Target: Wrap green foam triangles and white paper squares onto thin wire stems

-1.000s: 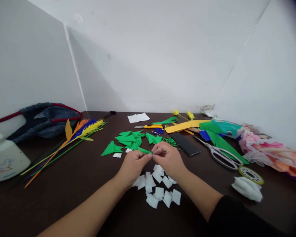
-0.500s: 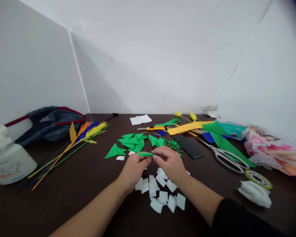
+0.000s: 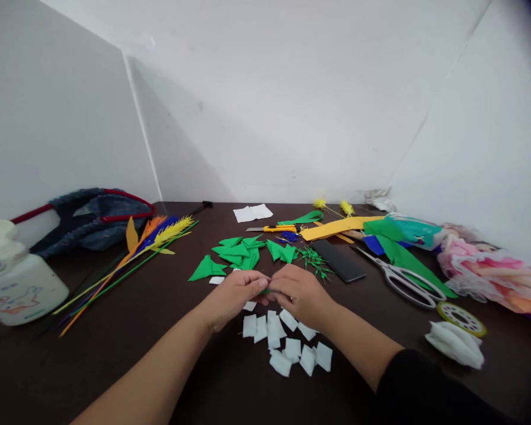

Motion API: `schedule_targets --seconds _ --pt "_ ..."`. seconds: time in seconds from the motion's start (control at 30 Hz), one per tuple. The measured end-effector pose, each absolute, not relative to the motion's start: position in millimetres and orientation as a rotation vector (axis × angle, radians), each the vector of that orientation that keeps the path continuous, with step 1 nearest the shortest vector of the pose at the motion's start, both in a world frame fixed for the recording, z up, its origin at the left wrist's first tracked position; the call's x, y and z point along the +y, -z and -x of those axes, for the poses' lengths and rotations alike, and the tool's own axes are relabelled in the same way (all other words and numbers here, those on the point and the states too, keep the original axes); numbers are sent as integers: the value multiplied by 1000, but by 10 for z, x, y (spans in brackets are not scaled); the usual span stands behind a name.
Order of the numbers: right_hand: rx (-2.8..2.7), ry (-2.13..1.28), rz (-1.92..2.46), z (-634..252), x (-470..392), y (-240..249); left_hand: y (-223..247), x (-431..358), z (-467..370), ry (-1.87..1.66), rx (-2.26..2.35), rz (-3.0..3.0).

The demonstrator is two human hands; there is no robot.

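My left hand (image 3: 235,295) and my right hand (image 3: 304,294) meet over the middle of the table, fingertips pinched together. Between them is a green crepe paper piece (image 3: 266,290), mostly hidden by the fingers, with only a sliver showing. Small white tissue squares (image 3: 274,330) lie scattered below and between my wrists. Just beyond my hands are cut green crepe paper pieces (image 3: 236,254), and a bunch of thin green twisted strips (image 3: 315,260) lies past my right hand.
Left: a white glue bottle (image 3: 22,283), colourful paper wheat stalks (image 3: 128,265) and a denim item (image 3: 92,218). Right: a black phone-like slab (image 3: 340,261), scissors (image 3: 402,277), tape roll (image 3: 461,319), white tissue wad (image 3: 455,344) and dolls (image 3: 482,265). A yellow utility knife (image 3: 278,228) lies at the back.
The green piece, seen as a strip spanning my fingers before, is now nearly covered by them. My left hand has turned and shifted slightly left, its fingers closing over the piece.
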State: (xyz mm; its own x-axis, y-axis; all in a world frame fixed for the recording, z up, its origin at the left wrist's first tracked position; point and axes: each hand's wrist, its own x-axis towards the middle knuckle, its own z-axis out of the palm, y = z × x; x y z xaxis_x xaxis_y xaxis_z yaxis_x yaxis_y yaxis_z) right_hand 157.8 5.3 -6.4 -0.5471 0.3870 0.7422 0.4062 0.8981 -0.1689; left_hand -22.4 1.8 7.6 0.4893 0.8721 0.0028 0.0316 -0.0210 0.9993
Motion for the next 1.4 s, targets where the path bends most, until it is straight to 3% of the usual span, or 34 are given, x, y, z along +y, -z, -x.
schedule_targets --seconds 0.3,0.6,0.67,0.87,0.97,1.07,1.27,1.4 --pt "-2155 12 538 -1634 75 24 -120 -40 157 -702 1053 -1787" --pt "-1806 -883 1088 -1647 87 10 -90 -49 121 -972 1205 -2800" --pt "-1817 -850 1104 -1652 84 11 -90 -33 113 -961 1199 -2715" --pt "-2127 -177 682 -1692 90 53 -142 1 80 -737 1054 -2027" --pt "-2166 -32 608 -1713 100 78 -139 9 70 -730 1088 -1944" --pt "-2128 -66 628 -1718 105 85 -129 8 60 -733 1171 -1992" --pt "-1944 -469 925 -1683 82 64 -107 8 27 -865 1341 -2451" --pt "-1933 -477 932 -1670 70 46 -114 14 39 -838 1293 -2336"
